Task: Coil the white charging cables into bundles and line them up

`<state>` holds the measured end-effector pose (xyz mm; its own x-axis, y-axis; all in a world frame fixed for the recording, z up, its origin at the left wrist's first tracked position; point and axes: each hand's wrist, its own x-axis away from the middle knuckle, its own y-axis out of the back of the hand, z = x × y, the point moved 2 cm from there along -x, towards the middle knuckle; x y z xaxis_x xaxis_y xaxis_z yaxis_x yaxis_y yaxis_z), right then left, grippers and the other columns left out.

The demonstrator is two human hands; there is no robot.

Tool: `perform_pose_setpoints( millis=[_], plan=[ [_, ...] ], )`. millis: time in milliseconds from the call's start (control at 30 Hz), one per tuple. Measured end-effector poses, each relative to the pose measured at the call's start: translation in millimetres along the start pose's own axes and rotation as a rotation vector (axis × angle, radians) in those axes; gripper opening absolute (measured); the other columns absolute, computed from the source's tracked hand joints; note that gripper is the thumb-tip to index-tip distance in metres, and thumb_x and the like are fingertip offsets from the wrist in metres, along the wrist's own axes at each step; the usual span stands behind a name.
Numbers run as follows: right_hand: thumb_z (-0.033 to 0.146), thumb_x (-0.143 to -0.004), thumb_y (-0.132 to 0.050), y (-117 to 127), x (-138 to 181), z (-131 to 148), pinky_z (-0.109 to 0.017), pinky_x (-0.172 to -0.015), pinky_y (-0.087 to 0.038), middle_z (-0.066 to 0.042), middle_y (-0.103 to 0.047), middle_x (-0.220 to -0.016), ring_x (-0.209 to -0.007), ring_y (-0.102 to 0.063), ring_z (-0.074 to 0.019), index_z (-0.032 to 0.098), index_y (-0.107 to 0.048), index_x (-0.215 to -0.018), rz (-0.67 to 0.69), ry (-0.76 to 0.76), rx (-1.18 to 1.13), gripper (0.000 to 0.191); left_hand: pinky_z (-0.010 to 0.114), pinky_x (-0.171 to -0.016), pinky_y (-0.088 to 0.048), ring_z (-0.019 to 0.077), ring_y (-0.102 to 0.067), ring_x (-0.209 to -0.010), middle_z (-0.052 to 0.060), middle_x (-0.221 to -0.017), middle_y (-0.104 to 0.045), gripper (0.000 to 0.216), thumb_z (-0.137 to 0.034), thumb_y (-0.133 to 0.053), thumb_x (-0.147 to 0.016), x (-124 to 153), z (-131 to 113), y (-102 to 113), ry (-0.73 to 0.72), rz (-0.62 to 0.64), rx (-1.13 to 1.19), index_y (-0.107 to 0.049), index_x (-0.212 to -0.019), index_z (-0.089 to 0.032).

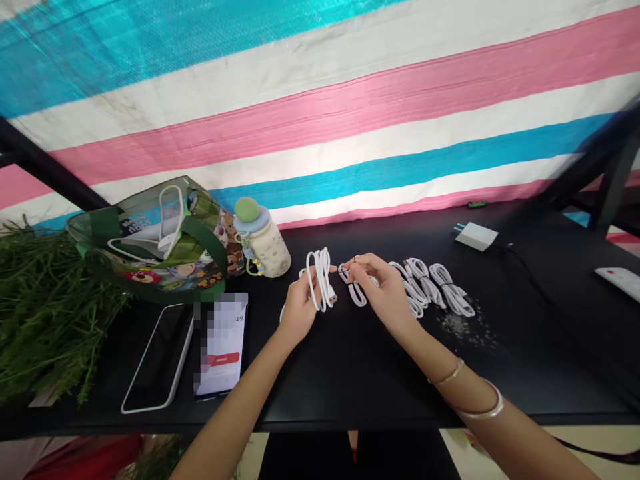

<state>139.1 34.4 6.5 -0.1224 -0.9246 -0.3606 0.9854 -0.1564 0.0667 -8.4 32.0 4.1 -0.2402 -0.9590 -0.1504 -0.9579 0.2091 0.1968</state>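
My left hand [299,305] is closed around a looped white cable [323,283], with its loops standing upright at the fingers and a plug end hanging near the bottom. Just to the right, my right hand [385,288] pinches a thin black tie [356,255] between thumb and fingertips. Behind that hand lies a coiled white cable [358,297], partly hidden by the fingers. Further right, several more bundled white cables [451,291] lie side by side on the black table [350,373], bound with dark ties.
At left stand a clear green-trimmed bag [203,233] and a cream bottle [273,250]. Two phones [159,360] lie in front, beside green foliage [45,313]. On the right are a white charger [477,236], a white device [620,280] and scattered small bits [465,327].
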Motion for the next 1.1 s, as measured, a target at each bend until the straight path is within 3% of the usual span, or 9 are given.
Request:
perform_pose_setpoints(
  millis=[200,367,533,700,900,1100],
  plan=[
    [0.034,-0.078,-0.057,10,-4,1,-0.031,-0.062,-0.046,0.001,-0.062,-0.06,-0.061,-0.06,-0.0161,0.022,-0.062,-0.07,-0.121,0.017,0.038,0.015,0.023,-0.056,-0.042,0.0131,-0.054,-0.054,0.001,-0.065,-0.065,0.039,-0.036,-0.042,-0.088,3,2,-4,0.036,0.117,-0.271,-0.066,-0.112,-0.018],
    [0.039,-0.078,-0.057,17,-8,-6,-0.033,-0.066,-0.045,-0.002,-0.066,-0.067,-0.07,-0.061,-0.0192,0.023,-0.061,-0.068,-0.182,0.035,0.142,0.019,0.023,-0.057,-0.043,0.0139,-0.056,-0.055,0.0,-0.063,-0.063,0.036,-0.033,-0.043,-0.086,5,0,0,-0.012,0.003,-0.325,-0.068,-0.108,-0.019],
    [0.03,-0.079,-0.06,8,-7,-10,-0.038,-0.073,-0.044,-0.003,-0.07,-0.074,-0.078,-0.058,-0.0226,0.025,-0.061,-0.066,0.011,0.17,0.335,0.014,0.022,-0.054,-0.042,0.0124,-0.055,-0.054,0.0,-0.064,-0.064,0.034,-0.036,-0.047,-0.084,3,-1,6,-0.026,-0.164,-0.124,-0.066,-0.105,-0.018],
    [0.02,-0.077,-0.064,-7,3,-14,-0.044,-0.081,-0.04,-0.003,-0.07,-0.077,-0.088,-0.057,-0.0261,0.026,-0.064,-0.069,0.227,0.25,0.574,0.01,0.024,-0.055,-0.045,0.0131,-0.057,-0.055,0.0,-0.065,-0.063,0.037,-0.043,-0.054,-0.08,-1,0,9,-0.062,-0.226,0.07,-0.064,-0.103,-0.016],
    [0.017,-0.078,-0.064,-14,12,-22,-0.058,-0.098,-0.031,-0.003,-0.07,-0.084,-0.098,-0.056,-0.028,0.028,-0.065,-0.071,0.358,0.306,0.699,0.013,0.022,-0.054,-0.043,0.0121,-0.057,-0.056,0.001,-0.067,-0.065,0.033,-0.04,-0.053,-0.083,1,-1,8,-0.036,-0.201,0.024,-0.065,-0.102,-0.016],
    [0.015,-0.076,-0.062,-15,13,-24,-0.066,-0.102,-0.025,-0.004,-0.069,-0.09,-0.104,-0.055,-0.0303,0.028,-0.065,-0.075,0.386,0.296,0.719,0.013,0.021,-0.051,-0.039,0.0103,-0.052,-0.05,0.0,-0.067,-0.066,0.03,-0.034,-0.047,-0.086,4,-2,7,-0.006,-0.185,-0.149,-0.066,-0.103,-0.018]
  ],
)
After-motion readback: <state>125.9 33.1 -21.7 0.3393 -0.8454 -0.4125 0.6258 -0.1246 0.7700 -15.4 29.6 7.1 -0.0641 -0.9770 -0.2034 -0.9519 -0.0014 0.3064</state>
